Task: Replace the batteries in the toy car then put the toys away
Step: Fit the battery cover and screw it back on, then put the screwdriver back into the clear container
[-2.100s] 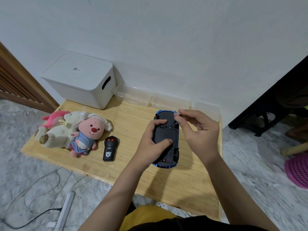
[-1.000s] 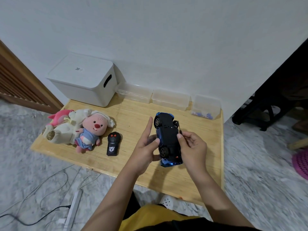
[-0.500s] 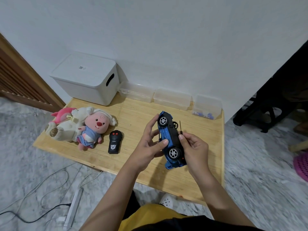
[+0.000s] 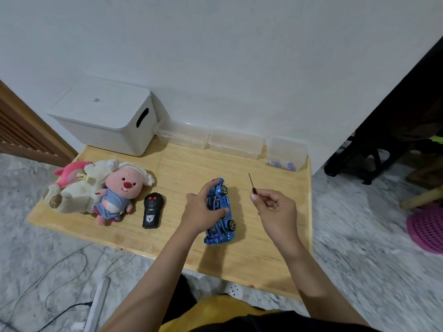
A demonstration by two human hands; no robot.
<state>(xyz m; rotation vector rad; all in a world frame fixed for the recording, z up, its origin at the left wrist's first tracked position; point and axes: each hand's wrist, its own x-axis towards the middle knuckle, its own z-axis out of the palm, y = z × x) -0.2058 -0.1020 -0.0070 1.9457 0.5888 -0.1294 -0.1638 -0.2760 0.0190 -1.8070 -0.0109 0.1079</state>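
A pink basket [image 4: 429, 227] lay on the marble floor [image 4: 374, 248] at right; white cables [image 4: 60, 274] and a power strip [image 4: 97, 305] lay near left.

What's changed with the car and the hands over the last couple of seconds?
The blue toy car was underside up; it has been turned over and now sits wheels-down on the table, the left hand still gripping it. The right hand has let go of the car and moved right, still pinching the small screwdriver. The remote and plush toys stayed put.
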